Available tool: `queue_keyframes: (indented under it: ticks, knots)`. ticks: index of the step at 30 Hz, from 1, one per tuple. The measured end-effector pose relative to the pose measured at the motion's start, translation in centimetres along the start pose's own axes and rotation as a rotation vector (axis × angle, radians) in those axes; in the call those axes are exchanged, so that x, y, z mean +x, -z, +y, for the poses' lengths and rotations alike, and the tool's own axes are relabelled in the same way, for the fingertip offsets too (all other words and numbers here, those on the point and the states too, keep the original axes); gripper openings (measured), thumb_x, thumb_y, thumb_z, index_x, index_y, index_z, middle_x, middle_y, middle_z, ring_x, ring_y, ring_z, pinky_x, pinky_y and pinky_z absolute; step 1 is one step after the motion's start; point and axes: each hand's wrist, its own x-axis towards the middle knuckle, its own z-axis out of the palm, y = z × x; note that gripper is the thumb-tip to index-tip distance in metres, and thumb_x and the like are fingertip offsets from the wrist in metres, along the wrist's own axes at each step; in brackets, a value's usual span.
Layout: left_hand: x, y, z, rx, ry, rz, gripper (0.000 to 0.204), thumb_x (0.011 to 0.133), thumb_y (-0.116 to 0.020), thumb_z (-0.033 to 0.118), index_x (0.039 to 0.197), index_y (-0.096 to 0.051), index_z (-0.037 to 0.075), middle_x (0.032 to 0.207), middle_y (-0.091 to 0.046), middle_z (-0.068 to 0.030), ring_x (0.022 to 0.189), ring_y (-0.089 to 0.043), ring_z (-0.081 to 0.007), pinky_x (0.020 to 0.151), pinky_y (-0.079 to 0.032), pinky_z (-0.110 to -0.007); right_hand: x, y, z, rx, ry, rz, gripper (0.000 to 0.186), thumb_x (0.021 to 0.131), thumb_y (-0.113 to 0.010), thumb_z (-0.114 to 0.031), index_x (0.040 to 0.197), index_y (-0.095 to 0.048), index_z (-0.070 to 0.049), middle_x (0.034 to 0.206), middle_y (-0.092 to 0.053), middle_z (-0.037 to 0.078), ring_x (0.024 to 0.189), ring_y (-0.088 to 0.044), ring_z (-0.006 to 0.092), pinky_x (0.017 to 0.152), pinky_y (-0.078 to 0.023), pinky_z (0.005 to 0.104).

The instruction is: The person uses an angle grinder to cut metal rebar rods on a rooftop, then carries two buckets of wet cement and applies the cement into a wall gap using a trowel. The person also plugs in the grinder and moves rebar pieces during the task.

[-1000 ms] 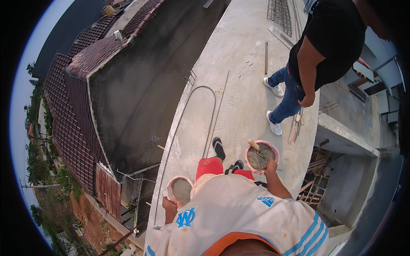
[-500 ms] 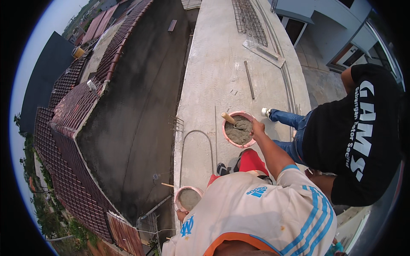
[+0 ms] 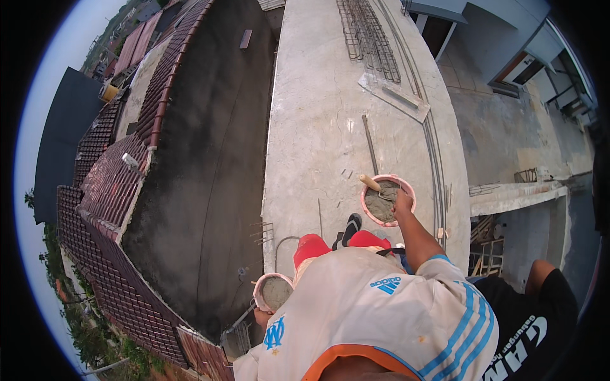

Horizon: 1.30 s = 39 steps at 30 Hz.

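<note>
My right hand (image 3: 402, 206) is closed at the near right side of a pink bucket (image 3: 364, 204), held out in front of my legs. Wet grey mortar (image 3: 379, 207) fills most of it, and a trowel (image 3: 371, 184) with a wooden handle rests in the mortar. Low on my left, my left hand (image 3: 262, 317) grips a second pinkish bucket (image 3: 257, 293), with grey mortar (image 3: 276, 293) inside. My shirt partly covers that bucket's right side. The fingers of both hands are partly hidden.
I stand on a long concrete slab (image 3: 311, 133) with a drop along its left edge. Ahead lie a metal bar (image 3: 370, 145), a float on a board (image 3: 400, 96), rebar mesh (image 3: 365, 38) and long rods (image 3: 434, 146). A person in black (image 3: 540, 317) is at lower right.
I have moved forward along the slab, both buckets still in my hands. The right bucket now overlaps the metal bar's near end. The person in black has dropped back toward the lower right.
</note>
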Motion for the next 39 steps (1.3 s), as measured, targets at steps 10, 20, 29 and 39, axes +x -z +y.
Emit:
queue_keyframes:
  ticks: [10,20,29,39]
  knots:
    - [1.4,-30.3,5.9,-0.056,0.229,-0.139,0.013,0.087,-0.05,0.02,0.079,-0.048,0.011,0.06,-0.032,0.001,0.047,-0.031,-0.0123,0.041,-0.03,-0.03,9.7,-3.4,-13.5,0.256,-0.075,0.19,0.028,0.077,-0.071,-0.043,0.085,-0.064,-0.017,0.06,-0.048,-0.002,0.039,-0.033,0.0111,0.039,-0.032,0.0316]
    - [-18.0,-68.9,25.1,0.212,0.013,-0.269,0.013,0.087,-0.052,0.023,0.08,-0.046,0.014,0.058,-0.036,0.0004,0.044,-0.035,-0.0133,0.043,-0.033,-0.031,20.8,-8.4,-22.4,0.024,-0.143,0.503,0.028,0.081,-0.057,-0.028,0.098,-0.058,-0.006,0.084,-0.053,0.01,0.065,-0.054,0.0229,0.064,-0.045,0.0463]
    - [-25.9,-98.8,40.3,-0.042,-0.096,-0.523,0.02,0.091,-0.053,0.019,0.074,-0.047,0.013,0.059,-0.04,0.0009,0.042,-0.039,-0.0124,0.041,-0.033,-0.029,30.1,-25.9,-42.6,0.446,-0.355,0.523,0.021,0.082,-0.058,-0.025,0.087,-0.049,-0.007,0.074,-0.044,0.007,0.06,-0.046,0.0197,0.055,-0.042,0.0406]
    - [-41.9,-126.5,53.3,0.069,-0.125,-0.375,0.021,0.089,-0.052,0.019,0.071,-0.046,0.011,0.059,-0.042,-0.0001,0.041,-0.036,-0.012,0.039,-0.031,-0.028,45.0,-45.0,-68.9,0.659,-0.36,0.489,0.017,0.087,-0.055,-0.022,0.081,-0.044,-0.01,0.066,-0.037,0.003,0.05,-0.035,0.0141,0.05,-0.037,0.0365]
